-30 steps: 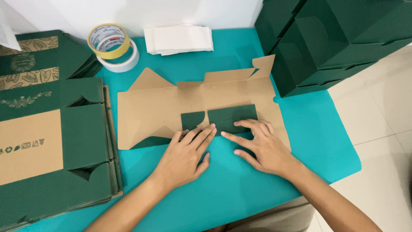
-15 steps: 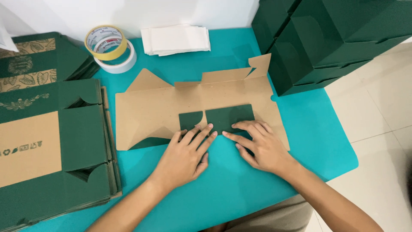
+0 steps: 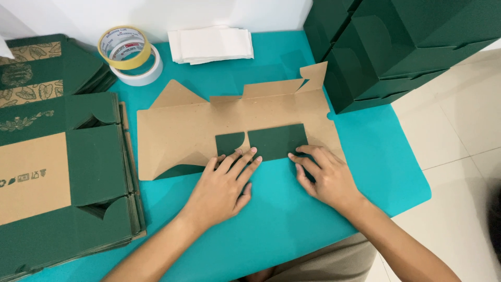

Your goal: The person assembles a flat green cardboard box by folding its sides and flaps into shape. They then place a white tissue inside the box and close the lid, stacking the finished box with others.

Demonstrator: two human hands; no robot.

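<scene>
Kraft-brown box blank (image 3: 235,122) lies flat on the teal bench (image 3: 292,224), right of the stack of flat green blanks (image 3: 62,172). Left hand (image 3: 222,188) and right hand (image 3: 323,175), fingers spread and grasping nothing, press its folded green flaps (image 3: 263,142) (creasing stage, apparently); raising the side walls likely follows.

A small packing station is indicated: stacks of flat green carton blanks (image 3: 62,172), assembled green boxes (image 3: 407,47) and tape rolls (image 3: 130,55) are arranged on a teal worktop (image 3: 292,219) above tiled floor (image 3: 459,156).
</scene>
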